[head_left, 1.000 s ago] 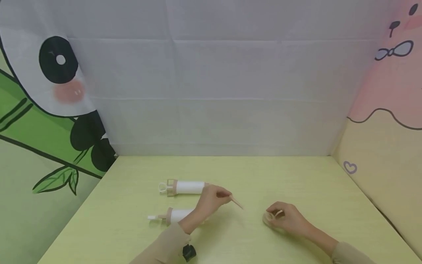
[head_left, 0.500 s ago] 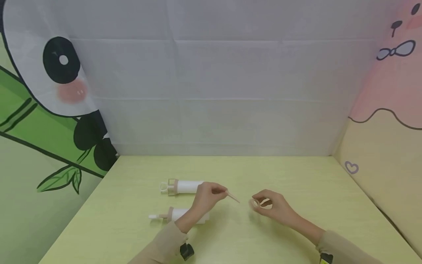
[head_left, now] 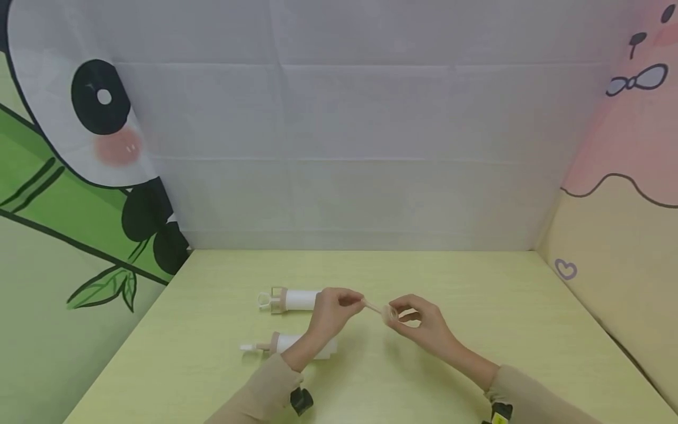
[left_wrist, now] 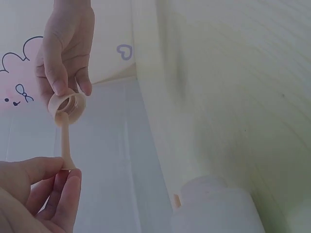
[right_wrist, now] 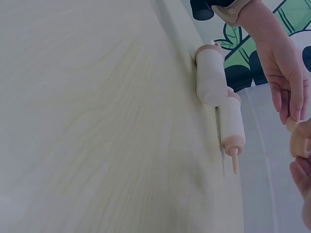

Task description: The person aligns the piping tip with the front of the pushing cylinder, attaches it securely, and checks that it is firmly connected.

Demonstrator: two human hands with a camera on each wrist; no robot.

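My left hand (head_left: 335, 312) pinches the flared base of a thin beige nozzle (left_wrist: 65, 141) between thumb and fingers. My right hand (head_left: 426, 323) holds a beige screw ring (left_wrist: 78, 112) by its edge, raised over the table. The nozzle's narrow tip is right at the ring, overlapping its lower rim in the left wrist view. Under the left forearm lies a white icing syringe (head_left: 288, 343) with a beige collar; its right end shows no nozzle. Behind it lies a second white icing syringe (head_left: 301, 300), which has a nozzle fitted in the right wrist view.
The pale yellow table (head_left: 466, 282) runs back to a white cloth (head_left: 360, 147). Printed cartoon panels stand at the left and right sides. A black wrist camera (head_left: 301, 401) is strapped on the left sleeve, another wrist camera (head_left: 500, 412) on the right.
My right hand has lifted the ring from the table and moved it left, up to the nozzle. My left hand has shifted slightly left and up, still pinching the nozzle.
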